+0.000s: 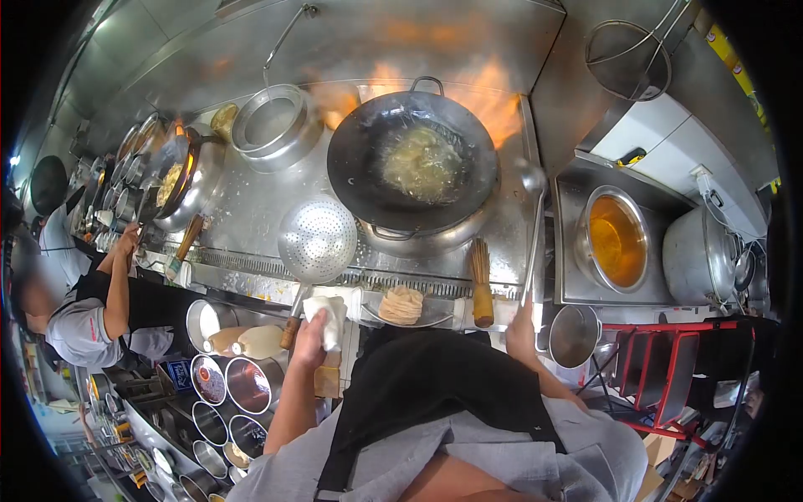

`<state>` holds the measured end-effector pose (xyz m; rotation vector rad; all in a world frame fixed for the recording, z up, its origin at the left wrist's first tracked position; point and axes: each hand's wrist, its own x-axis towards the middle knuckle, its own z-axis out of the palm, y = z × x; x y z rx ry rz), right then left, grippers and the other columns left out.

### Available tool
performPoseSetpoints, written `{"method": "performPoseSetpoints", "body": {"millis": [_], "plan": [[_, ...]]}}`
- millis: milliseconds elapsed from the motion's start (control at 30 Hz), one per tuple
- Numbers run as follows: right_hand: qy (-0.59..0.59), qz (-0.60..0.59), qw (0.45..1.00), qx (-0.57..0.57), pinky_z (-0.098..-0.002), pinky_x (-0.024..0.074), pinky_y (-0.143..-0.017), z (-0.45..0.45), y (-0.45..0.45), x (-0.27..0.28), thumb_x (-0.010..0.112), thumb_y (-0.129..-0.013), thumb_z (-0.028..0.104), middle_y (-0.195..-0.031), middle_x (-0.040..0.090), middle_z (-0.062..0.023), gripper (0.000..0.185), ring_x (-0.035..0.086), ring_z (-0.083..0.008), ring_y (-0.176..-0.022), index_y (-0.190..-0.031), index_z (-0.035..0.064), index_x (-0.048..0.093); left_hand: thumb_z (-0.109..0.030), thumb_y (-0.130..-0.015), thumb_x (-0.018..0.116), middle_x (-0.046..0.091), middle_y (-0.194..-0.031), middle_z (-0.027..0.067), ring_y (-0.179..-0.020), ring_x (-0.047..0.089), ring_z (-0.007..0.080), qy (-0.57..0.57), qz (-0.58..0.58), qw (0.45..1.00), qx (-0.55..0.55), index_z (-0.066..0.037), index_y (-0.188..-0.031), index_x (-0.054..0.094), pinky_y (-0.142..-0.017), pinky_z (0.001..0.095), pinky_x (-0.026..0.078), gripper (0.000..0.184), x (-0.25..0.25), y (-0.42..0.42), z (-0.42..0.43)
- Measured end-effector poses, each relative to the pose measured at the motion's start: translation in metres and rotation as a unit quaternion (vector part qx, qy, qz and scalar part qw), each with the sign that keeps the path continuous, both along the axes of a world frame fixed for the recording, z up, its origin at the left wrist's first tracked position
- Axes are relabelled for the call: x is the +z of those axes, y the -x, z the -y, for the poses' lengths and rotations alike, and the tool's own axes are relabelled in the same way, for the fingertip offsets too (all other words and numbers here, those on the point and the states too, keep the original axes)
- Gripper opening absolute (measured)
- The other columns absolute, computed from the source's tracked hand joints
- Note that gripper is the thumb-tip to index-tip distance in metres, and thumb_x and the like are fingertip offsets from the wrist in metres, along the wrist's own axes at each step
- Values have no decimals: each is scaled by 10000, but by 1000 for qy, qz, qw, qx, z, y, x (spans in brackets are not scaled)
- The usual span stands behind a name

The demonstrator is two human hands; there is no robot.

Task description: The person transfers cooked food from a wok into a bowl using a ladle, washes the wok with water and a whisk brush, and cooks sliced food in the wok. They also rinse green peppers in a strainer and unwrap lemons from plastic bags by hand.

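Note:
My left hand (310,341) is closed on a folded white cloth (333,322). Just left of it lies the wooden handle of a perforated skimmer (318,238), whose round bowl rests toward the stove. I cannot tell whether the fingers touch that handle. My right hand (520,333) grips the long handle of a metal ladle (533,226), its bowl up beside the wok's right side. A large black wok (351,171) sits on the burner ahead, with bubbling pale yellow liquid (422,163) in it. Flames (493,96) rise behind the wok.
A bamboo brush (482,293) and a folded tan cloth (401,305) lie along the stove's front edge. A metal pot of orange liquid (617,238) stands right. A steel strainer (272,125) sits back left. Another person (109,309) works at a wok on the left.

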<state>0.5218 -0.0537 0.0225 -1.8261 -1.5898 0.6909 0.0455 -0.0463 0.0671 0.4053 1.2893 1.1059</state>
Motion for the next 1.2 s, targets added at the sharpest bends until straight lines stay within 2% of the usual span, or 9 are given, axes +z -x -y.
{"method": "performPoseSetpoints", "body": {"millis": [233,467,633,733,767,833,933,1033,1200], "plan": [[305,151,940,-34,-525,513,-833,74,-5,-51,588,-830,62,-1178,508,-313,914,608,-476,-970,-1572,105,56,-452,-1020,467,599,-1182,96,-1035,617,214,30,64,996,-57,-23,-1342,472,-875,389,519,537,8,-24,-60],[209,180,961,12,-535,504,-895,-22,-29,4,614,-905,441,-1212,514,-322,755,587,-477,-1085,-1475,34,331,-522,-1021,409,587,-1252,125,-1143,580,304,27,56,995,-72,-112,-1330,487,-942,577,463,519,-3,-73,-148],[383,210,891,122,-476,471,-991,-95,37,-57,605,-867,489,-1354,495,-344,931,551,-447,-1211,-1540,20,164,-243,-914,634,647,-958,75,-740,640,235,20,29,996,84,-112,-1253,514,-637,461,532,383,-8,-152,-194],[388,-9,921,33,-457,476,-980,-99,18,-79,664,-807,351,-1307,550,-326,934,594,-421,-1171,-1530,8,183,-146,-863,628,650,-936,79,-716,636,222,-57,-137,986,80,-43,-1183,557,-605,382,523,344,-66,-111,-216],[280,-149,945,-78,-380,565,-712,-90,5,-88,629,-847,190,-1099,625,-159,609,633,-249,-904,-1406,27,449,-93,-823,617,653,-900,90,-746,644,201,-85,-153,984,35,3,-1112,591,-603,351,513,306,-50,-84,-219],[339,-409,843,-82,-416,553,-580,-80,0,33,611,-883,142,-1077,612,-146,650,646,-264,-815,-1469,30,353,-132,-846,634,653,-867,82,-756,642,184,-82,-167,981,59,-9,-1084,608,-636,351,511,269,-16,-50,-233],[159,-278,946,50,-318,355,-1085,-99,-4,89,678,-852,34,-1358,506,-111,797,487,-205,-1251,-1524,19,250,-200,-865,659,650,-894,81,-788,636,182,-126,-228,962,81,-22,-1114,591,-662,345,512,313,-31,-26,-254],[196,-95,962,164,-347,423,-1032,-175,41,161,724,-805,117,-1338,549,-172,939,564,-262,-1192,-1571,166,183,-293,-860,713,613,-1090,121,-940,620,209,-119,-279,950,76,-33,-1273,458,-739,345,517,551,-17,-38,-238],[112,355,843,387,-463,501,-916,-301,158,143,558,-884,406,-1189,649,-199,567,619,-361,-1110,-1415,221,496,-305,-816,727,626,-1132,260,-1058,626,379,-111,-303,943,82,37,-1281,380,-948,427,467,674,-2,-49,-234]]}}
